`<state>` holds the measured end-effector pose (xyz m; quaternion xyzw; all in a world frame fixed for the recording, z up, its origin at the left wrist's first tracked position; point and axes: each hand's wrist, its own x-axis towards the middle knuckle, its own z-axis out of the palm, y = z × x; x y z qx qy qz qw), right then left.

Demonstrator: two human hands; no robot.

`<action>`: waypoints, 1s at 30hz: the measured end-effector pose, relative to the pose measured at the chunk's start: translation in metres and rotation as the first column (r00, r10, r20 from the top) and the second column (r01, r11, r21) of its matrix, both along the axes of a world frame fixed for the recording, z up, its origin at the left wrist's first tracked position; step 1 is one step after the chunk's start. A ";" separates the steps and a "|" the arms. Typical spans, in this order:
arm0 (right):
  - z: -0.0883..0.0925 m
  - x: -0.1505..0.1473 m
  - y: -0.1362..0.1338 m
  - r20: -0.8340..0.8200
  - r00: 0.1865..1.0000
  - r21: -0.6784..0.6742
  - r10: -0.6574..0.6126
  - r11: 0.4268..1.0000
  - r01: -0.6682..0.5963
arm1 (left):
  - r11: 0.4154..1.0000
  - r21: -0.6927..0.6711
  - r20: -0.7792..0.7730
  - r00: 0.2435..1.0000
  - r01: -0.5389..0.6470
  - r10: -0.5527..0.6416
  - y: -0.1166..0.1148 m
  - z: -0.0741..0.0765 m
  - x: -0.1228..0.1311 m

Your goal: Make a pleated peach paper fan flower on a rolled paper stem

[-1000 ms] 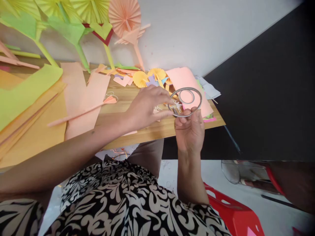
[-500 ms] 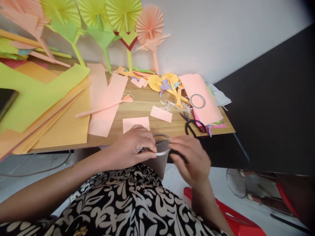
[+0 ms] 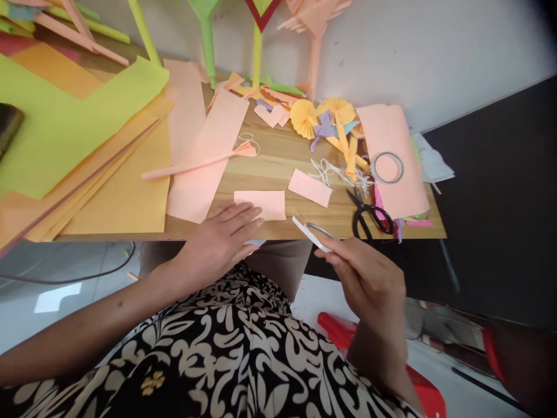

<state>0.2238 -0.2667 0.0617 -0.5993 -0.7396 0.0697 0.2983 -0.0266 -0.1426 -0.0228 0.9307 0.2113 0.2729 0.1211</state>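
Observation:
My left hand [image 3: 217, 235] lies flat with outstretched fingers at the table's front edge, its fingertips over the lower left corner of a small pink paper rectangle [image 3: 270, 204]. In my right hand [image 3: 372, 276], a thin roll of white tape [image 3: 310, 234] is pinched between thumb and fingers, tilted, just in front of the table edge. A second pink paper rectangle [image 3: 310, 187] lies slanted behind it. Black-handled scissors [image 3: 369, 212] rest to the right, near the edge. Beyond them, another tape roll [image 3: 401, 168] sits on a folded pink sheet [image 3: 409, 197].
Large yellow-green [image 3: 78, 128] and orange sheets [image 3: 130, 209] cover the table's left side. A rolled pink paper stem [image 3: 191, 166] rests on long pink strips. White string [image 3: 326, 171] and small orange paper fans [image 3: 303, 119] lie behind. Paper flower stems [image 3: 256, 58] lean on the wall.
My hands have moved apart. The tape roll, earlier between both hands, is now in my right hand alone. My left hand has flattened onto the paper, and the view has tipped down.

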 end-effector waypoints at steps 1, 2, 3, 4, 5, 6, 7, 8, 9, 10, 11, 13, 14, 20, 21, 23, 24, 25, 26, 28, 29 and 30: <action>-0.001 0.000 0.003 -0.033 0.999 0.011 -0.001 1.000 0.001 | 1.000 0.025 -0.034 0.999 -0.005 0.005 0.002 -0.002 0.000; -0.003 -0.001 0.006 -0.062 0.998 0.018 0.006 1.000 -0.005 | 0.999 0.036 -0.057 0.998 -0.008 0.010 0.004 -0.004 -0.001; -0.005 -0.002 0.009 -0.091 0.996 0.020 0.015 1.000 -0.014 | 0.999 0.033 -0.072 0.997 -0.008 0.010 0.005 -0.005 -0.004; -0.007 -0.002 0.012 -0.122 0.992 0.013 0.020 1.000 -0.019 | 1.000 0.015 -0.077 0.997 -0.007 0.008 0.005 -0.006 -0.009; -0.009 -0.003 0.013 -0.158 0.987 0.001 0.021 1.000 -0.021 | 1.000 -0.012 -0.072 0.997 -0.002 0.002 0.004 -0.007 -0.014; -0.011 -0.004 0.015 -0.201 0.979 -0.016 0.021 1.000 -0.024 | 0.999 -0.048 -0.066 0.998 0.006 -0.009 0.002 -0.006 -0.021; -0.013 -0.005 0.017 -0.249 0.968 -0.034 0.020 0.999 -0.030 | 0.996 -0.088 -0.051 0.998 0.017 -0.021 0.001 -0.005 -0.027; -0.014 -0.005 0.018 -0.299 0.954 -0.052 0.021 0.998 -0.038 | 0.990 -0.139 -0.027 0.999 0.024 -0.028 -0.001 -0.002 -0.032; -0.015 -0.006 0.020 -0.349 0.937 -0.066 0.026 0.996 -0.052 | 0.980 -0.199 0.010 1.000 0.026 -0.025 -0.002 0.002 -0.035; -0.015 -0.007 0.022 -0.394 0.918 -0.072 0.034 0.995 -0.068 | 0.964 -0.264 0.060 0.998 0.024 -0.008 -0.003 0.006 -0.036; -0.015 -0.008 0.025 -0.434 0.900 -0.073 0.045 0.994 -0.085 | 0.942 -0.335 0.119 0.993 0.013 0.028 -0.002 0.012 -0.035; -0.013 -0.011 0.030 -0.485 0.871 -0.069 0.075 0.990 -0.124 | 0.883 -0.469 0.217 0.968 -0.008 0.124 0.002 0.023 -0.027; -0.011 -0.012 0.032 -0.496 0.864 -0.068 0.091 0.987 -0.143 | 0.848 -0.530 0.240 0.956 -0.018 0.170 0.005 0.028 -0.021; -0.006 -0.016 0.035 -0.459 0.883 -0.060 0.098 0.988 -0.141 | 0.637 -0.771 0.147 0.975 0.007 0.168 0.020 0.042 0.006; -0.006 -0.016 0.035 -0.446 0.890 -0.062 0.095 0.989 -0.136 | 0.616 -0.787 0.153 0.975 0.023 0.159 0.021 0.042 0.007; -0.007 -0.015 0.035 -0.426 0.899 -0.065 0.101 0.988 -0.141 | 0.577 -0.815 0.163 0.976 0.052 0.142 0.022 0.042 0.008; -0.007 -0.014 0.035 -0.417 0.902 -0.065 0.108 0.987 -0.149 | 0.560 -0.826 0.161 0.978 0.059 0.135 0.023 0.043 0.008; -0.007 -0.014 0.036 -0.406 0.906 -0.063 0.119 0.986 -0.157 | 0.548 -0.835 0.158 0.979 0.060 0.132 0.025 0.044 0.008; -0.006 -0.013 0.038 -0.386 0.913 -0.062 0.129 0.984 -0.166 | 0.541 -0.839 0.151 0.980 0.055 0.134 0.027 0.046 0.008; -0.001 -0.011 0.042 -0.297 0.943 -0.065 0.151 0.982 -0.177 | 0.544 -0.838 0.137 0.981 0.039 0.140 0.033 0.052 0.008; 0.002 -0.009 0.045 -0.226 0.961 -0.065 0.161 0.981 -0.180 | 0.549 -0.835 0.134 0.981 0.036 0.140 0.037 0.056 0.008; 0.006 -0.007 0.049 -0.141 0.975 -0.065 0.174 0.981 -0.185 | 0.556 -0.831 0.131 0.981 0.032 0.139 0.041 0.060 0.009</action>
